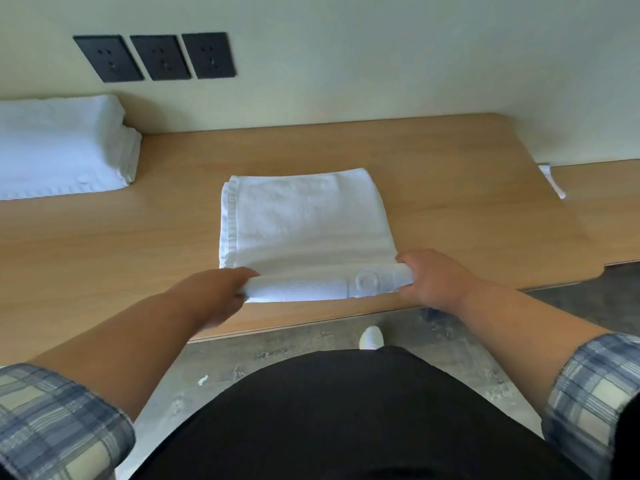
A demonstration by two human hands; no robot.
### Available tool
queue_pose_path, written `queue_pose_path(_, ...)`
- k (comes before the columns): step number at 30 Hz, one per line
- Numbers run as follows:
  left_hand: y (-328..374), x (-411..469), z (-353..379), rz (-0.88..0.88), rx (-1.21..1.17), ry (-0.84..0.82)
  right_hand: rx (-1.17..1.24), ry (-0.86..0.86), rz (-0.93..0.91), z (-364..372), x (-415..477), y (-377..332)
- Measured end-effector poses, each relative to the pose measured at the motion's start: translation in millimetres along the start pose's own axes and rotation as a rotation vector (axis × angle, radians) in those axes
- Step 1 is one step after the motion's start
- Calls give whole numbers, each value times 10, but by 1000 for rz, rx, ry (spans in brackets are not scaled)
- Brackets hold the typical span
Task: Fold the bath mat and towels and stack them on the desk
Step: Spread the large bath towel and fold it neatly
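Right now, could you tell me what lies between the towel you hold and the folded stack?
Only bare desk separates the towel from the stack, per the head view.

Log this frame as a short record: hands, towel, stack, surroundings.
left hand: grips near edge of the towel, left end
right hand: grips same edge, right end
towel state: white, folded, lying mid-desk
folded stack: white, far left, against the wall
sockets: three black plates on the wall
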State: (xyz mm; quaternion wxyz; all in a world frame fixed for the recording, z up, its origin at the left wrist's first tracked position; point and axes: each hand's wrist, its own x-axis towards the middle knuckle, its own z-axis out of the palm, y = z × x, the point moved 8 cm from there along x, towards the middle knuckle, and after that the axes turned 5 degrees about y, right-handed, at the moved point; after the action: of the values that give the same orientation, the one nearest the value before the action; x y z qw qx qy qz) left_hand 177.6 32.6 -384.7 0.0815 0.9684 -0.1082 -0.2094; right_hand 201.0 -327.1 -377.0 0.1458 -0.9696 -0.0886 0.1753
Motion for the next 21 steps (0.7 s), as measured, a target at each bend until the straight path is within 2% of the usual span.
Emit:
queue_pose_path(3, -159, -40, -273, -50, -247, 54, 323, 43, 86, -167, -28, 70)
queue_pose_path(6, -347, 22, -515, -182, -612, 168, 628, 157, 134, -388, 64, 92)
queue_pose_path(10, -518, 229, -631, -324, -1030, 245, 828, 272, 180, -581, 407, -7)
queue_pose_path(13, -604, 467, -645, -394, -1237, 311, 869, 333, 241, -615, 783, -19)
queue_pose_path(17, -786, 809, -636, -578, -1442, 478, 822, 338, 334, -528, 1301, 119)
queue_pose_path(19, -795, 935, -574, -616, -1556, 455, 794, 332, 381, -466, 1512, 192)
queue_pose_path(21, -759, 984, -463, -618, -1561, 356, 789, 323, 428, -392, 1688, 248)
